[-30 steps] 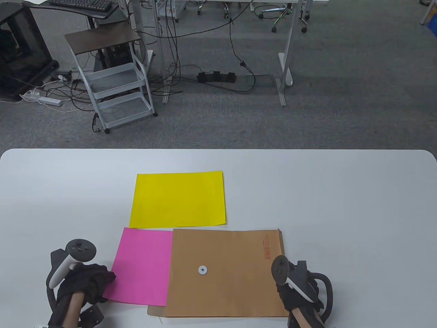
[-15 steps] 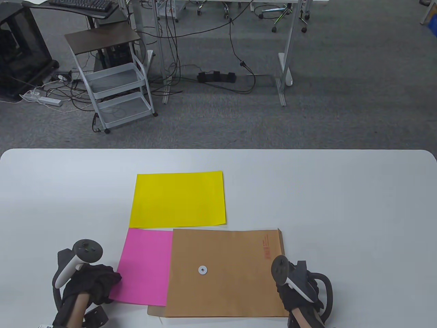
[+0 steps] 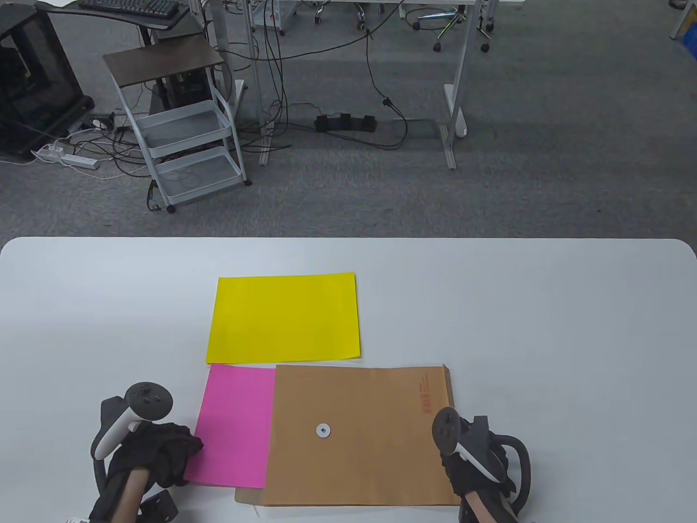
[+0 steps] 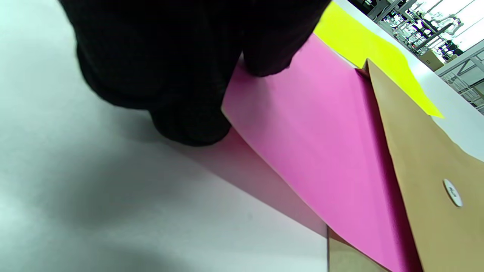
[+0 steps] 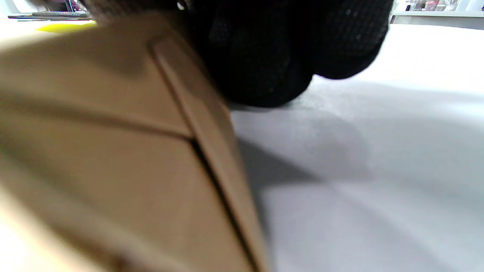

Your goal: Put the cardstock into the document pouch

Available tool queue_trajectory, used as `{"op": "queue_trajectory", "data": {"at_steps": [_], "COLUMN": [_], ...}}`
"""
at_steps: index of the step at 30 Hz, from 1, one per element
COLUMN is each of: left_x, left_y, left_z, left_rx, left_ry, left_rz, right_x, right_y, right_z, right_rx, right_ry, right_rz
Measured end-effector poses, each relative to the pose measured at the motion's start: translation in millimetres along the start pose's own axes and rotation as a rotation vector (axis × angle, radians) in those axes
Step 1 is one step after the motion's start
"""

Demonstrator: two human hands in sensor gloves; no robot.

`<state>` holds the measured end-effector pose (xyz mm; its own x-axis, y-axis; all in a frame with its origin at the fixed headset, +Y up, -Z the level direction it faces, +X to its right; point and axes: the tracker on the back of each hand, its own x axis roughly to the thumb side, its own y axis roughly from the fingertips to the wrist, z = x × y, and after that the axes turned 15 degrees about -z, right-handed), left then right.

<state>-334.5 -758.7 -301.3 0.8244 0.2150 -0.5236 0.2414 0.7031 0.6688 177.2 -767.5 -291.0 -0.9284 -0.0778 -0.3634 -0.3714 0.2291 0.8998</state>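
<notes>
A pink cardstock sheet [image 3: 234, 430] lies on the white table [image 3: 544, 338] with its right part inside the brown document pouch [image 3: 359, 436]. My left hand [image 3: 188, 449] pinches the sheet's left edge; in the left wrist view its fingers [image 4: 261, 56] press on top of the pink sheet [image 4: 321, 151] beside the pouch [image 4: 435, 158]. My right hand [image 3: 454, 463] holds the pouch at its lower right edge; in the right wrist view the gloved fingers [image 5: 287, 49] grip that slightly raised edge [image 5: 94, 151]. A yellow cardstock sheet [image 3: 284, 318] lies flat just behind.
The pouch has a white clasp disc [image 3: 323, 431] at its middle and an open flap [image 3: 248, 496] sticking out at its lower left. Beyond the table's far edge are grey carpet, a white cart [image 3: 179, 141] and desk legs.
My left hand has moved right with the pink sheet, sliding it further into the pouch. My right hand and the pouch have stayed still.
</notes>
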Motion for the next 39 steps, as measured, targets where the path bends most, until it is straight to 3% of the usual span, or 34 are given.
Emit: {"op": "queue_trajectory", "data": {"at_steps": [32, 39], "left_x": [21, 22], "left_y": [11, 18], "left_z": [13, 10], "left_rx": [-0.063, -0.093], "left_ry": [0.021, 0.093], "left_rz": [0.125, 0.183], "right_x": [0, 0], "right_y": [0, 0], "right_z": [0, 0], "right_rx": [0.0, 0.0], "right_ry": [0.0, 0.0], "right_rz": [0.0, 0.0]}}
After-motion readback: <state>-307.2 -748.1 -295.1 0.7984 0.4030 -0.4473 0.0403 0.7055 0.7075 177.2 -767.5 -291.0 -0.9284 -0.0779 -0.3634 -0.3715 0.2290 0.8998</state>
